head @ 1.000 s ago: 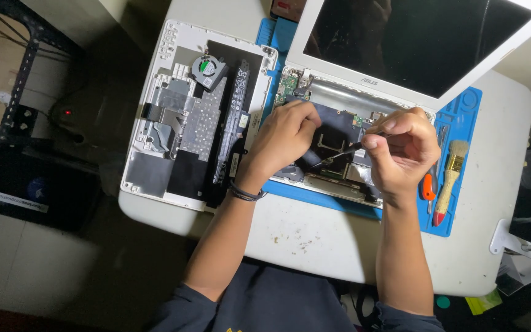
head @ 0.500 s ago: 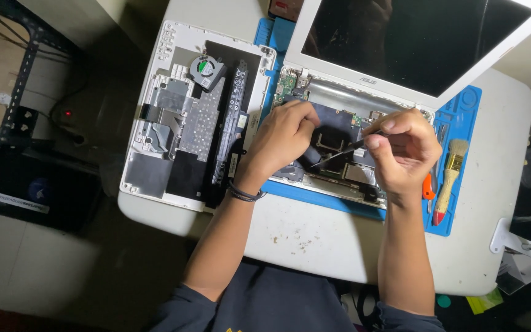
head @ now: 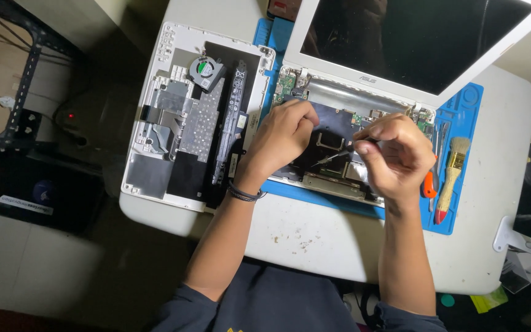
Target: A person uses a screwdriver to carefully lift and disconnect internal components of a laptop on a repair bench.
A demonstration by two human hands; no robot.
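**Deep inside an opened white laptop, both hands at work**

Centrally placed on a blue rubber work mat: an opened white laptop base with its dark circuit board exposed. Hinged up at the far side, a dark, switched-off screen in a white frame.

Resting on the left part of the board, the left hand, fingers curled downward and pressing on the components; nothing visibly held in it. A dark band around that wrist.

Hovering over the right part of the board, the right hand, fingers closed in a pinch on a thin metal tool, its tip pointing left and down at the board. Exact kind of tool hard to tell.

Just right of the laptop, on the mat: an orange-handled screwdriver and a wooden-handled brush with pale bristles and a red tip, lying side by side.

Left of the mat, a removed white laptop cover turned inside up, showing a small round fan, a long black battery bar and silver shielding.

All of this on a white table, with small dark crumbs on its near part.
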